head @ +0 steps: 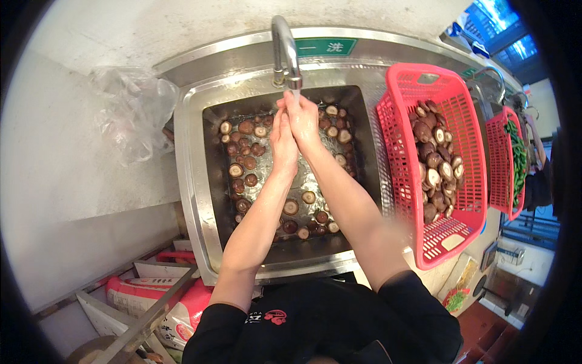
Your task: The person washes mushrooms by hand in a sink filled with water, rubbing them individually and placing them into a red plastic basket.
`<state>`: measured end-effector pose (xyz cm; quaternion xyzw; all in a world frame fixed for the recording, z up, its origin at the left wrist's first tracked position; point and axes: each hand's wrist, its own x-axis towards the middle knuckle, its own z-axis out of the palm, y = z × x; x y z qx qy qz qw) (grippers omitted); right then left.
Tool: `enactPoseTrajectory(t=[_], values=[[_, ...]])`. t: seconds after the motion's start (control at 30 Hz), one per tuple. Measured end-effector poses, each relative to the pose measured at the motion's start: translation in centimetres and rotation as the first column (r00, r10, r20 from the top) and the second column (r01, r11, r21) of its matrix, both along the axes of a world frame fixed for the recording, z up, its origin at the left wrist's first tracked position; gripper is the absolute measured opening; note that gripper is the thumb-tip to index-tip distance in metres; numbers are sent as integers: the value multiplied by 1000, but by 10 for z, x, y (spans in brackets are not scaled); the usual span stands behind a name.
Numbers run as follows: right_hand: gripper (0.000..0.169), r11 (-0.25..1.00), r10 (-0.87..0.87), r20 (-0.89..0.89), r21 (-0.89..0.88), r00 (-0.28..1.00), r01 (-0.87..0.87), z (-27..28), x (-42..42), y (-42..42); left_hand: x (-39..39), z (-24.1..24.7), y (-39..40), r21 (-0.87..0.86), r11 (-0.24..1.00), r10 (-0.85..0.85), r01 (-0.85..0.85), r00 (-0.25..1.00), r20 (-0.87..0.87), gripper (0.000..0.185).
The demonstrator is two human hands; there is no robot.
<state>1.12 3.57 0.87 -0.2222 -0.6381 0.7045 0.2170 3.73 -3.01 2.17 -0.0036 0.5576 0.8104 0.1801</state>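
Observation:
My left hand (283, 141) and my right hand (302, 119) are pressed together under the curved metal faucet (285, 48), above the stainless steel sink (193, 182). Water runs from the spout onto my fingers. Whether anything lies between the palms cannot be seen. Below and around my hands, many shiitake mushrooms (249, 162) float in the water, some cap up, some with pale undersides showing. Right of the basin, a pink plastic basket (473, 150) holds more shiitake mushrooms (434, 159).
A clear plastic bag (132, 109) lies left of the sink. Farther right stands a second pink basket (495, 168) with green peppers (518, 159), and a person's dark clothing (539, 189) shows beyond it. Printed sacks (182, 314) sit on a shelf at lower left.

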Motion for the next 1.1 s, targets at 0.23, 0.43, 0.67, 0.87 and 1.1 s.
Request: enactPoseTrajectory(t=[0.23,0.43,0.67,0.87,1.1], values=[[40,738,-107,20,-669,994,93,17,35,33,23,4,9,-264,964,-121,20,920,-372,36],[21,924,-307,-382,-340,872,177,117,104,65,37,90,62,-405,826,-307,-393,289,-907,33],[20,407,-689,-131,744,713,530,155,204,161,47,96,74,-455,830,-558,323,457,-693,37],[28,720,-103,284,683,953,-125,12,174,42,52,-136,-74,-996,82,-919,-17,385,-82,34],[43,156,186,864,444,467,-882,-229,183,-37,107,-249,-124,-962,-125,-816,241,526,238,40]])
